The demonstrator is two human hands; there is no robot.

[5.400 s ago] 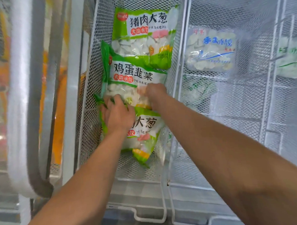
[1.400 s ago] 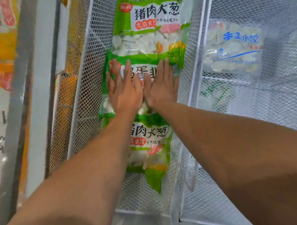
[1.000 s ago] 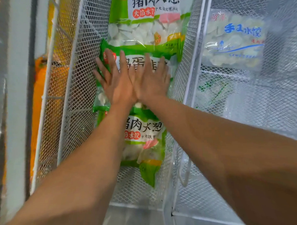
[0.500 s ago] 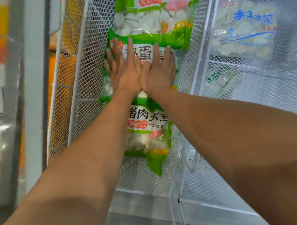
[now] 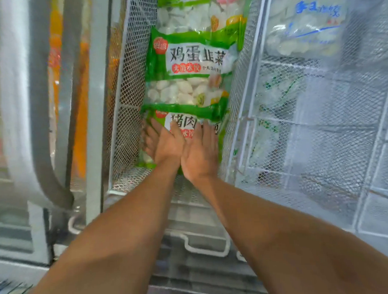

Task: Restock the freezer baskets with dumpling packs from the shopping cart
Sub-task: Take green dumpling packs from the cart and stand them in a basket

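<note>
Pressing flat, your left hand (image 5: 161, 145) and right hand (image 5: 200, 153) hold nothing, fingers straight on the nearest green plastic dumpling pack (image 5: 188, 127) in the white mesh basket (image 5: 125, 87). Expect slippery, lumpy weight; grip its edges.

I'm reading 鸡蛋韭菜 on the middle green dumpling pack (image 5: 191, 65); at six o'clock from it, 猪肉 is showing on the lower pack (image 5: 183, 122), above my fingers.
</note>
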